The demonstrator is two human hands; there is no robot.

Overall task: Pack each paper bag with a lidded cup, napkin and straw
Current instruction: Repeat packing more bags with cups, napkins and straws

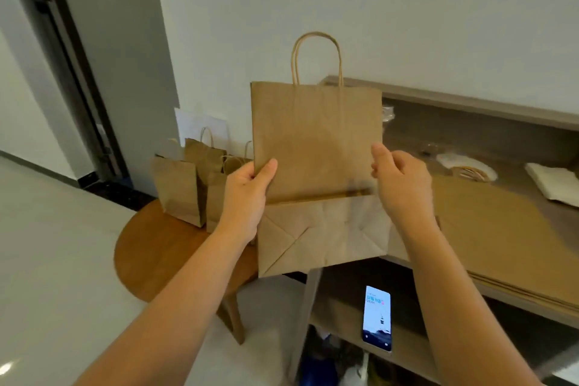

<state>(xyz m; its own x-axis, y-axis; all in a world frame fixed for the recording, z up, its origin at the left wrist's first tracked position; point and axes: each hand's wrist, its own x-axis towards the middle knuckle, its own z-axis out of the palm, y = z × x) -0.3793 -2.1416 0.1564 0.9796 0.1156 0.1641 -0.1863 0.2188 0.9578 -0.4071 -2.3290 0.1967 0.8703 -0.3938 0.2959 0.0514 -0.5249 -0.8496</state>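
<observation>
I hold a flat, folded brown paper bag (316, 141) upright in front of me, its twisted handles pointing up and its folded bottom flap hanging toward me. My left hand (247, 194) pinches the bag's left edge with the thumb in front. At the bag's right edge is my right hand (401, 182), fingers curled; the motion blur hides whether it grips the paper. A stack of flat brown bags (501, 229) lies on the desk to the right. White napkins (554, 183) lie at the far right. Clear lids or cups (388, 116) show dimly behind the bag.
Three opened paper bags (194, 185) stand on a round wooden stool (156, 251) to the left. A phone (377, 318) with a lit screen lies on the desk's lower shelf. A white plate-like disc with bag handles on it (471, 168) sits on the desk (501, 147).
</observation>
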